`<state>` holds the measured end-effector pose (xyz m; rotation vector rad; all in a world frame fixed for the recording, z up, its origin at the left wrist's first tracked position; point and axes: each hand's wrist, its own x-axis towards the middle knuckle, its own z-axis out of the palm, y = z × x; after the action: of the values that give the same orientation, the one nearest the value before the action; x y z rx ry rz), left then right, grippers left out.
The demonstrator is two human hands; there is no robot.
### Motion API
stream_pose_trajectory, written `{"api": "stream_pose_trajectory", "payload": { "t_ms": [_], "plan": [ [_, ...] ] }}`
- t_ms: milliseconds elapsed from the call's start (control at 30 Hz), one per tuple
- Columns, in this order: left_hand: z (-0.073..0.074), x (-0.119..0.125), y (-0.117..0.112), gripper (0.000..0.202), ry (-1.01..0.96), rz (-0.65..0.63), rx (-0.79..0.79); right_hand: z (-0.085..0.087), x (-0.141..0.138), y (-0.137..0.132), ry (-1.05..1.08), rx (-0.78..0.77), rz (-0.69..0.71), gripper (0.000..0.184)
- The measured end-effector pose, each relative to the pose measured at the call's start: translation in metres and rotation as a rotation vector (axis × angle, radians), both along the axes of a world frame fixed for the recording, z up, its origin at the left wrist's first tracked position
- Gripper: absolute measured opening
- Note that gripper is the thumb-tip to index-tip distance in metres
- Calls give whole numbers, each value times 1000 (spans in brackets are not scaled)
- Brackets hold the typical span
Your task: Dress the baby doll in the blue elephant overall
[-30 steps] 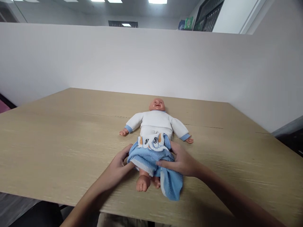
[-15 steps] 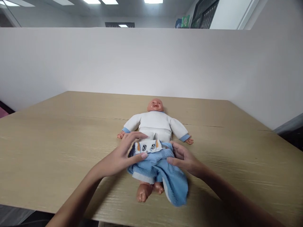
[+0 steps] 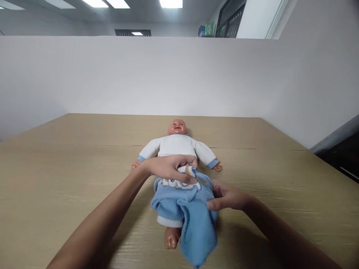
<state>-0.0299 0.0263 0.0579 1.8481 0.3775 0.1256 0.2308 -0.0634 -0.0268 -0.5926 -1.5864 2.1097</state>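
Pinching the white embroidered panel (image 3: 183, 169) with our left hand (image 3: 168, 167) and the bunched blue fleecy garment (image 3: 168, 198) over the white-topped plastic doll (image 3: 177, 145)'s legs with our right hand (image 3: 231, 196), we should tug both sides evenly.

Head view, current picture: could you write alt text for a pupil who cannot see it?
A baby doll in a white top lies on its back on a wood-coloured table, a blue garment gathered over its legs. A person's right hand grips the garment's side; the left hand touches its patterned upper edge. One bare foot shows below.
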Motion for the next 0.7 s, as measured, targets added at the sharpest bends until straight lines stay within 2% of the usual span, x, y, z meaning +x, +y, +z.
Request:
{"api": "stream_pose_trajectory", "payload": {
  "t_ms": [133, 200, 267, 333, 433, 500, 600, 700],
  "plan": [
    [-12, 2, 9, 54, 66, -85, -95, -4, 3, 1, 69, -15, -299, 48],
    [-14, 0, 13, 52, 116, -160, -115, -6, 1, 2, 48, -29, -339, 48],
    [-15, -1, 14, 43, 171, -236, -119, -5, 0, 2, -2, -22, -307, 45],
    [-16, -2, 14, 38, 194, -270, -123, 0, 0, 1, -49, -10, -186, 44],
    [-20, -1, 12, 50, 109, -278, -208, 10, 1, -3, -95, -5, 61, 43],
    [-23, 0, 12, 55, 61, -265, -230, 12, 2, -6, -75, -6, 74, 39],
    [-22, 2, 12, 45, 69, -243, -162, 9, 2, -8, 21, -23, -182, 36],
    [-17, 5, 9, 51, 84, -324, -111, 4, 1, -8, 116, -45, -426, 41]
  ]
}}
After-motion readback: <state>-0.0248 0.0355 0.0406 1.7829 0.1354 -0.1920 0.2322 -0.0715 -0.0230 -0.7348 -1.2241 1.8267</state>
